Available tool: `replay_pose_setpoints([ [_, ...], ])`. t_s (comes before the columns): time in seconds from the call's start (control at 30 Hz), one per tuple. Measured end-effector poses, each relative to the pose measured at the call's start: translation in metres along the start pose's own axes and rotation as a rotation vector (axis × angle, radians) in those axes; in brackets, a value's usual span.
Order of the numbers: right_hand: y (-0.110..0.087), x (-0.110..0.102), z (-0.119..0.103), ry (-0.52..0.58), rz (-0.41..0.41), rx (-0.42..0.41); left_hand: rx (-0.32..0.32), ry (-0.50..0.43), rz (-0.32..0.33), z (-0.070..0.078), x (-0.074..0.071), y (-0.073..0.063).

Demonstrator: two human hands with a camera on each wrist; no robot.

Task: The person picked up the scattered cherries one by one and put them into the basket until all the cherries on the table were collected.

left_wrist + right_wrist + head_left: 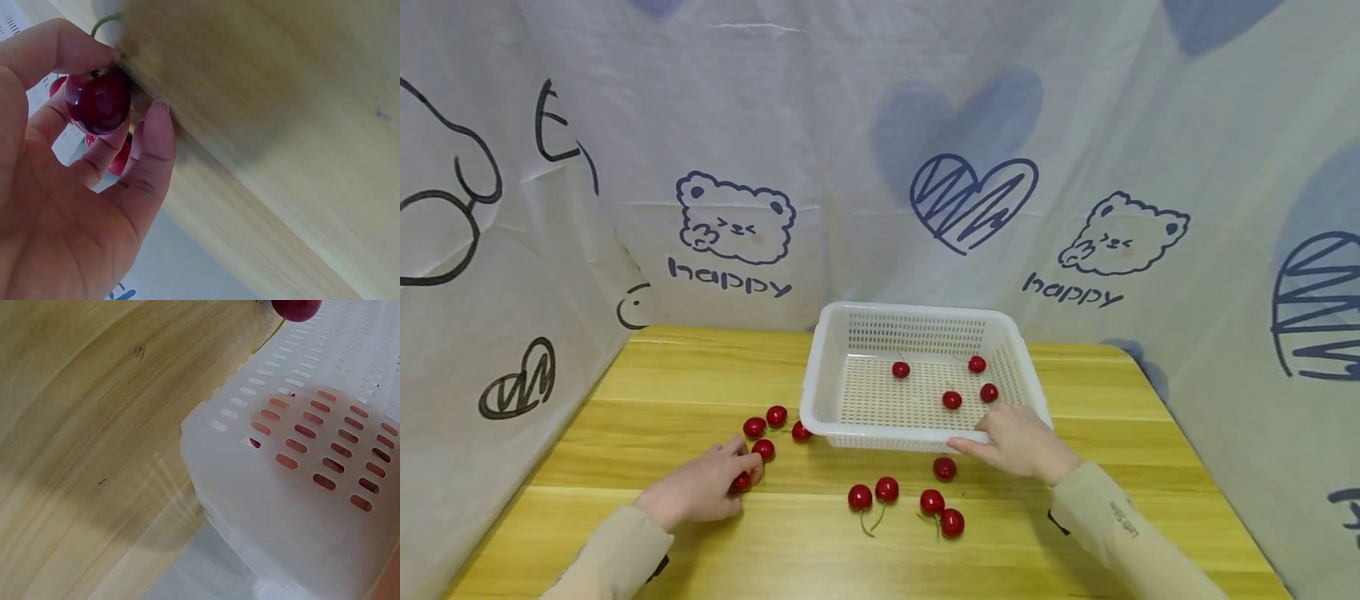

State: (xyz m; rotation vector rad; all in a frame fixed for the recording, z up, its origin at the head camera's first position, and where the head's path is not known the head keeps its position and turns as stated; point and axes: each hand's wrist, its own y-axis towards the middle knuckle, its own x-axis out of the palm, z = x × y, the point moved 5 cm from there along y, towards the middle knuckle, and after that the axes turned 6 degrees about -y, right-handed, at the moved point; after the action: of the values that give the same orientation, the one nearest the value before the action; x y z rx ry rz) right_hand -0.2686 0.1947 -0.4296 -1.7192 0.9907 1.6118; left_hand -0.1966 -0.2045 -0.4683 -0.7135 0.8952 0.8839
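A pale cloth backdrop point(850, 125) printed with blue hearts, bear faces and the word "happy" hangs behind and to both sides of a wooden bench point(1150, 467) with yellow-brown grain. Near the middle of the bench's far edge is a white plastic basket point(880, 432), rectangular, with slotted walls and floor. A person's two hands reach in from the near edge, in beige sleeves point(1120, 521). The right hand point(1026, 442) has its grip on the basket's near right corner, the thumb outside the front wall and skin showing through the slots. The left hand point(707, 487) is low over the left part of the bench, its grip narrow, pinching one red cherry point(98, 101) between thumb and fingers; a green stem point(105, 22) curves up from that cherry. Just past those fingers, four loose cherries point(755, 427) lie on the bench, the rightmost by the basket's near left corner. Five more cherries point(887, 489) lie between the basket and the bench's near edge, some with stems. Four cherries point(952, 400) rest inside the basket, three of them toward its right side.
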Motion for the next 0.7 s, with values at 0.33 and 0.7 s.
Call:
replay_pose_setpoints([
  [0.33,0.0007,-0.0004,0.0003,-0.004,0.017,-0.016,0.062,0.001,0.036,0.0019,-0.0008,0.0005],
  [0.7,0.0002,0.0004,0.0003,-0.005,0.017,-0.015,0.056,-0.053,-0.014,0.0008,-0.0019,-0.0008],
])
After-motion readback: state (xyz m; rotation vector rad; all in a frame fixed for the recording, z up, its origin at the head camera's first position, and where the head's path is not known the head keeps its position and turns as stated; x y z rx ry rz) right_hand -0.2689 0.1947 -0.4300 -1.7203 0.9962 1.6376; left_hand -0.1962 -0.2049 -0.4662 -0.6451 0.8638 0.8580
